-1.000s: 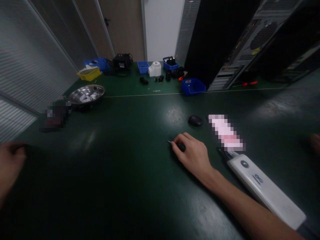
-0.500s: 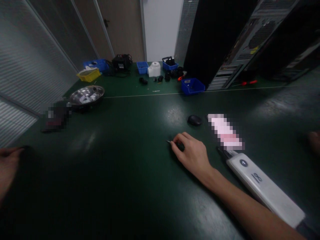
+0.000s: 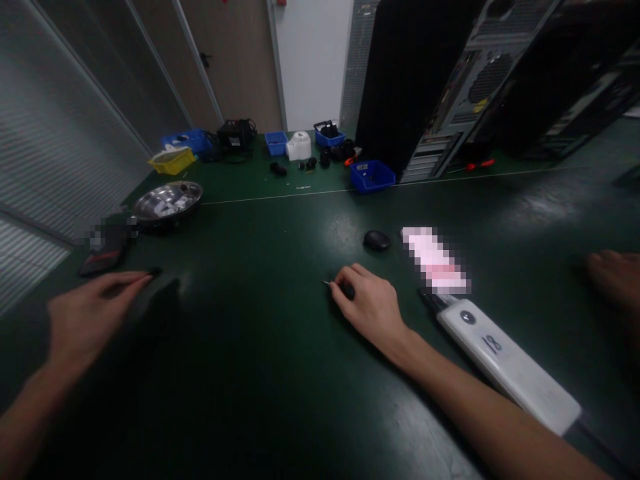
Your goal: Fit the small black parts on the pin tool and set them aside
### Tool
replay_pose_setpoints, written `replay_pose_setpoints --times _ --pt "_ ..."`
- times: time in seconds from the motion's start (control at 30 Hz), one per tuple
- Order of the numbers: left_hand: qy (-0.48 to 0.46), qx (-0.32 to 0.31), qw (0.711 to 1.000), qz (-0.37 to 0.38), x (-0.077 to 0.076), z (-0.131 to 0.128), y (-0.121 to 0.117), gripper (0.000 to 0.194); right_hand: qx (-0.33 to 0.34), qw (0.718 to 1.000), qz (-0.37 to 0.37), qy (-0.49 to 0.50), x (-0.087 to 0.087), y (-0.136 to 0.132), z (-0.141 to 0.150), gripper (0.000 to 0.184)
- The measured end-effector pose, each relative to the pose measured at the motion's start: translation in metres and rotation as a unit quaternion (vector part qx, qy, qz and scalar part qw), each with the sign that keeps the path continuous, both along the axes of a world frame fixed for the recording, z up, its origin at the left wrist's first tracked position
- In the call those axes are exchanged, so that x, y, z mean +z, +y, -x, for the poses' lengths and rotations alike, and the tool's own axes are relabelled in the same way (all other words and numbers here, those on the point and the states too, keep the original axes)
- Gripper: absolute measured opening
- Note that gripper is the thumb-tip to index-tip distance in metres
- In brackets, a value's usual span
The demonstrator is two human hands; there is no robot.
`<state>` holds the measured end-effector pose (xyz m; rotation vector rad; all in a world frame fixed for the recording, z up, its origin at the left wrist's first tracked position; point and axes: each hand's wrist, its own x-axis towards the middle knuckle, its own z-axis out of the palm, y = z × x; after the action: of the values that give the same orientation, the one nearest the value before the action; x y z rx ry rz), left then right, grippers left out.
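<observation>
My left hand (image 3: 100, 310) is raised over the left side of the green table (image 3: 240, 373), thumb and fingers pinched on a small black piece (image 3: 155, 271) whose kind I cannot make out. Near the middle, my right hand (image 3: 367, 297) rests on the table, its fingers curled round a small tool with a dark handle (image 3: 349, 291). The tool's thin metal tip (image 3: 325, 283) points left; the fingers cover most of its handle. Just beyond the right hand lies a black computer mouse (image 3: 377, 241).
Right of my right forearm lies a white power strip (image 3: 510, 367) marked 18, below a blurred-out pink phone-like shape (image 3: 435, 260). A metal bowl (image 3: 193, 200) with white pieces stands at left. A blue bin (image 3: 373, 180) and computer cases (image 3: 415, 87) stand behind. Another person's hand (image 3: 615, 275) is at right.
My left hand has come in from the left edge, moving right and slightly up with the small black piece. My right hand keeps its grip and place; the view has shifted slightly right.
</observation>
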<state>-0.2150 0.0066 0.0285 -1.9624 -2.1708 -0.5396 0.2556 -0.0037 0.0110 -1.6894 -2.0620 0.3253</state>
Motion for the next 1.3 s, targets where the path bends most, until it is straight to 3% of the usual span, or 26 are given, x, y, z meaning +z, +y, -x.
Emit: replay_pose_setpoints --times 0.07,0.17,0.23,0.33,0.5,0.73,0.93,1.3 --pt "-0.067 -0.159 0.985 -0.003 0.001 -0.062 0.006 0.039 0.0 1.0 -0.002 0.005 0.0 0.0 0.0 0.017" --pt "-0.152 -0.338 0.929 0.019 0.0 -0.153 0.021 0.022 0.002 1.0 -0.008 0.015 0.0 0.001 0.0 0.016" --pt "-0.175 -0.419 0.89 0.043 -0.006 -0.199 0.03 0.018 -0.003 1.0 -0.01 0.02 0.0 0.001 0.0 0.016" --pt "-0.182 -0.487 0.851 0.071 -0.019 -0.235 0.039 0.019 -0.012 1.0 -0.012 0.027 0.0 0.002 0.0 0.015" --pt "-0.185 -0.463 0.863 0.081 -0.032 -0.24 0.043 0.018 -0.004 0.999 -0.009 0.049 -0.001 0.002 0.003 0.015" --pt "-0.214 -0.463 0.855 0.092 -0.032 -0.237 0.041 0.017 0.028 0.998 -0.006 0.055 0.0 0.001 0.004 0.015" --pt "-0.219 -0.466 0.851 0.103 -0.03 -0.236 0.041 0.028 0.04 0.998 -0.011 0.054 0.0 0.002 0.004 0.015" --pt "-0.337 -0.458 0.805 0.172 -0.028 -0.23 0.05 0.021 0.089 0.99 -0.021 0.103 -0.001 0.002 0.003 0.015"
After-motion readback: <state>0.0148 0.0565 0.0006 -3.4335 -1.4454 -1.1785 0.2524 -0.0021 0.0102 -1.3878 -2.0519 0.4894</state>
